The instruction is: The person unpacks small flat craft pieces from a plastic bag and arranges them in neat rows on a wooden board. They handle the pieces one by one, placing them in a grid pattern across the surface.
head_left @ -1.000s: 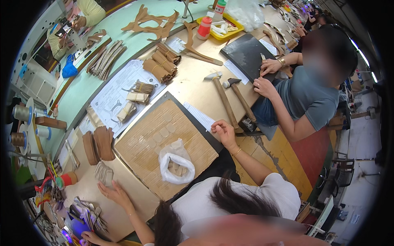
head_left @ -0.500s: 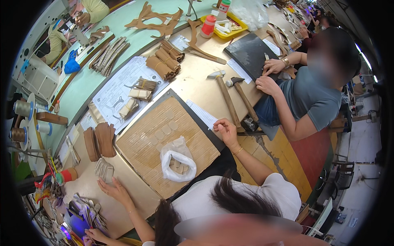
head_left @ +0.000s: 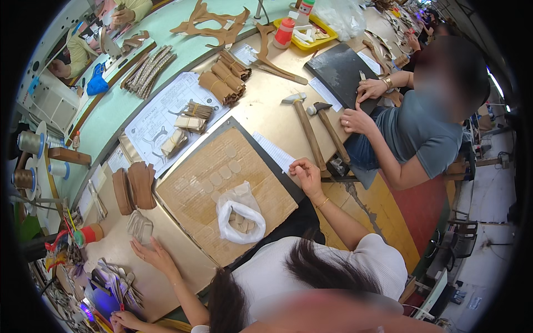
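Note:
My left hand lies open on the table, fingers spread, beside a small stack of pale grey strips. By the right corner of a cardboard sheet, my right hand rests with loosely curled, slightly parted fingers and nothing visible in it. Several oval beige pieces lie in a row on the cardboard. Nearer to me on the sheet stands an open white plastic bag with more such pieces inside. Under the cardboard is a dark board.
Two hammers lie beyond my right hand. A co-worker works at a black board on the right. Brown leather bundles, a drawing sheet and a yellow tray lie farther back. Thread spools stand left.
My hands stay almost where they were. The co-worker's nearer hand has shifted slightly left on the black board's edge. A person's hands at the far-left sewing machine have moved.

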Motion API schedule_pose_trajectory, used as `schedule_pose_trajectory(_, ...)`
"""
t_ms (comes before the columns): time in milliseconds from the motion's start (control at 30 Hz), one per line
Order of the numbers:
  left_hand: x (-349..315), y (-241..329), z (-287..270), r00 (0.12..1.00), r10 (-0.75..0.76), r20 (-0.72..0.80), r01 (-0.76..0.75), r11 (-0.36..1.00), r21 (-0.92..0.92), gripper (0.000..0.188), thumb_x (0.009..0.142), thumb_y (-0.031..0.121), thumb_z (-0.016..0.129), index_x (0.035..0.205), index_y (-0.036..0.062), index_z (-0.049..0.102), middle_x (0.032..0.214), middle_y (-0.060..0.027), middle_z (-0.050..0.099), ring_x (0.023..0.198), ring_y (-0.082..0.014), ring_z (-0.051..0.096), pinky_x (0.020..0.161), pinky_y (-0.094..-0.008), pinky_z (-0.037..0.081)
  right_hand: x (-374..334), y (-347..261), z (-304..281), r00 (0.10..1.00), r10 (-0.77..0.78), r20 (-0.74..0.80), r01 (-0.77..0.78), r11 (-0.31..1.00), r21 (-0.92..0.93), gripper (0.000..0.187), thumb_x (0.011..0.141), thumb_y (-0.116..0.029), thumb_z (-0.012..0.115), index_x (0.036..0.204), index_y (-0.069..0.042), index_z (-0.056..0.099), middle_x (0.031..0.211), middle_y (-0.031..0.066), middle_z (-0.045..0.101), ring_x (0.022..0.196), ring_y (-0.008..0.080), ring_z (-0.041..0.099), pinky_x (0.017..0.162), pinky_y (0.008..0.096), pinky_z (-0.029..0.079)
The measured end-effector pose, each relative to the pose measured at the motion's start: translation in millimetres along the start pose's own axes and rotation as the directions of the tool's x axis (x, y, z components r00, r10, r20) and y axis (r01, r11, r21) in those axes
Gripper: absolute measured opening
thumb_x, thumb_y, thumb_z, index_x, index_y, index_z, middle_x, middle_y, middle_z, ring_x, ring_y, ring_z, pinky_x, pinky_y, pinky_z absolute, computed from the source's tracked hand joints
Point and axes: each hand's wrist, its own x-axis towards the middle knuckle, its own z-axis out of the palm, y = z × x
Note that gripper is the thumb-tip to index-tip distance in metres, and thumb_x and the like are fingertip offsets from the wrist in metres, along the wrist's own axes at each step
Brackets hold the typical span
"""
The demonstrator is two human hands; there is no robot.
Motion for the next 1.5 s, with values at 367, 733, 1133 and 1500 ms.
schedule_pose_trajectory(367, -1, -2, 0, 0.999, -0.035, -0.005, 0.035, 0.999, -0.03, 0.06, 0.097, 0.031, 0.053, 0.143, -0.0016, 0.032, 0.147, -0.0265, 0.027, 0.137, -0.0394, 0.026, 0.113, -0.0467, 0.021, 1, 2, 0, 1.0, -0.004, 0.002, 0.004, 1.0, 0.028, 0.026, 0.094, -0.023, 0.059, 0.096, 0.003, 0.06, 0.085, 0.0064, 0.063, 0.078, 0.011, 0.061, 0.072, 0.0245, 0.051)
schedule_pose_trajectory(733, -2, -17, 8, 0.994, -0.02, -0.11, 0.01, 0.996, -0.093, 0.062, 0.095, 0.032, 0.055, 0.142, -0.0017, 0.031, 0.145, -0.0263, 0.027, 0.135, -0.0402, 0.026, 0.112, -0.0475, 0.021, 3, 9, -6, 0.997, -0.041, 0.058, 0.038, 0.999, 0.038, 0.021, 0.097, -0.017, 0.054, 0.099, 0.003, 0.059, 0.088, 0.0073, 0.063, 0.079, 0.0119, 0.059, 0.076, 0.0264, 0.05)
schedule_pose_trajectory(1133, -56, 89, -38, 0.992, -0.126, -0.026, 0.099, 0.874, -0.476, 0.05, 0.091, 0.02, 0.064, 0.133, 0.0012, 0.045, 0.119, -0.0116, 0.049, 0.102, -0.0181, 0.05, 0.085, -0.0318, 0.043, -18, -86, 46, 0.874, -0.218, 0.435, 0.383, 0.859, -0.34, 0.02, 0.085, -0.014, 0.069, 0.099, -0.001, 0.063, 0.094, 0.0109, 0.062, 0.084, 0.0224, 0.059, 0.075, 0.0316, 0.048)
schedule_pose_trajectory(1500, -91, 201, -10, 0.892, 0.082, 0.445, 0.18, 0.837, -0.516, 0.048, 0.091, 0.013, 0.061, 0.133, 0.0018, 0.041, 0.087, -0.0117, 0.055, 0.07, -0.0139, 0.058, 0.061, -0.0284, 0.048, -43, -94, 75, 0.84, -0.278, 0.466, 0.462, 0.816, -0.346, 0.031, 0.089, -0.009, 0.06, 0.119, -0.001, 0.056, 0.096, 0.0146, 0.06, 0.089, 0.0301, 0.056, 0.085, 0.0384, 0.044)
